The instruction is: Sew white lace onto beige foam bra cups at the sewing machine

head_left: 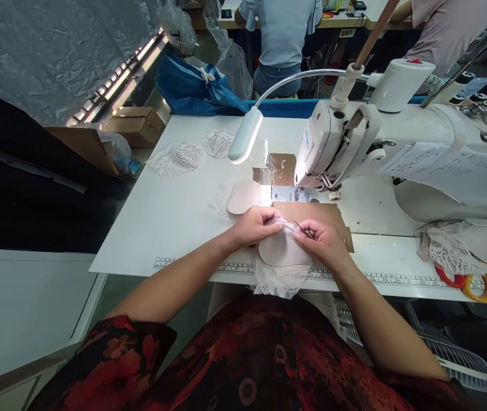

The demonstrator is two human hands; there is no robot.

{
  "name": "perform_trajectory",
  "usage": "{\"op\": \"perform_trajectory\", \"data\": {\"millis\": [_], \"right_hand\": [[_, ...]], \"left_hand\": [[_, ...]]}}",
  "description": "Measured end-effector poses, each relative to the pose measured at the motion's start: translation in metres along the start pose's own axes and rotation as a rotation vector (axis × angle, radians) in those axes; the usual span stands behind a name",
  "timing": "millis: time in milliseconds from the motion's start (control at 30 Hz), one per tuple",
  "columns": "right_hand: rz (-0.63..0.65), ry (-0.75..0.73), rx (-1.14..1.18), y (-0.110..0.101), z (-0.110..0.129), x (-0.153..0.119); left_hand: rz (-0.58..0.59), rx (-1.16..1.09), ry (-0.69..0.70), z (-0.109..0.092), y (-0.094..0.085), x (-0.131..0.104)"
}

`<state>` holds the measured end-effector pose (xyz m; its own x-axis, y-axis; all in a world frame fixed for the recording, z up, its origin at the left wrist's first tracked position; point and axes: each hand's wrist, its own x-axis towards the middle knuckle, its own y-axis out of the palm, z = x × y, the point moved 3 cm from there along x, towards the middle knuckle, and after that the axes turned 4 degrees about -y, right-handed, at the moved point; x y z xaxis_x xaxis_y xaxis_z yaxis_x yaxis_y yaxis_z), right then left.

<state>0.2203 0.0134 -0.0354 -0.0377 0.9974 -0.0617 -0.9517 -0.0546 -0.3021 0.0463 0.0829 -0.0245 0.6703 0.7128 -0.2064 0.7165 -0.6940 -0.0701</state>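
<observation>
My left hand (259, 226) pinches the upper edge of a white lace piece with a pale pink bra cup (281, 251) in it. The lace (281, 281) hangs over the table's front edge. At the cup's right side, my right hand (323, 240) is closed on a small dark pointed metal tool (301, 228), its tip at the lace edge; its kind is hard to make out. Just beyond my left hand lies another pale cup (243, 197) with sheer lace. Behind both hands stands a white sewing machine (324, 151), its needle area lit.
Two lace pieces (179, 158) lie at the table's back left. A lamp (246, 136) on a bendable neck hangs over the table. At right are scissors with red and yellow handles (478, 287) beside more lace (449, 251). Other people (284, 34) sit beyond the table.
</observation>
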Motion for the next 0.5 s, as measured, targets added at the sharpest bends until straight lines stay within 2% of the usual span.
{"op": "perform_trajectory", "data": {"millis": [100, 267, 400, 500], "right_hand": [[0.005, 0.023, 0.001, -0.001, -0.002, 0.002], [0.026, 0.038, -0.089, -0.010, -0.001, 0.007], [-0.061, -0.073, -0.358, -0.034, 0.009, 0.017], [0.003, -0.213, -0.545, -0.041, 0.015, 0.028]], "left_hand": [[0.018, 0.009, 0.024, -0.001, -0.010, 0.008], [-0.025, 0.148, 0.085, 0.003, -0.024, 0.034], [0.011, 0.286, 0.082, 0.002, -0.028, 0.054], [0.052, 0.426, 0.091, -0.003, -0.029, 0.066]]}}
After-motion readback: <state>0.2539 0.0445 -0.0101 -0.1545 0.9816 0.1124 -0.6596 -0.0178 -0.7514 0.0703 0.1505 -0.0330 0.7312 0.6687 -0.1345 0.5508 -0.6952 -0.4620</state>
